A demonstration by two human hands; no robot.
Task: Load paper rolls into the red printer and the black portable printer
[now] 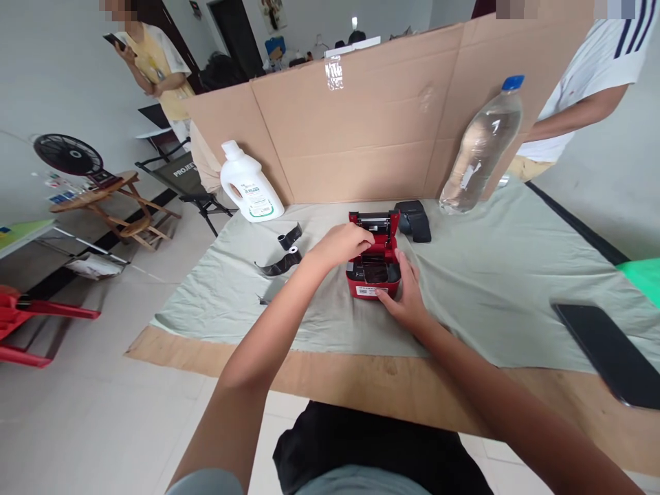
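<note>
Red device (353,286) open, not closed up yet; your right hand (411,297) grips its right side, left hand (343,244) curled over it, can't tell if pinching, black rolls (289,260) loose left.

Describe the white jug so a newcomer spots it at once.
Find the cardboard panel at the back of the table. The white jug stands at its left end. Unlike the clear blue-capped bottle near the right end, it is opaque with a handle.
</note>
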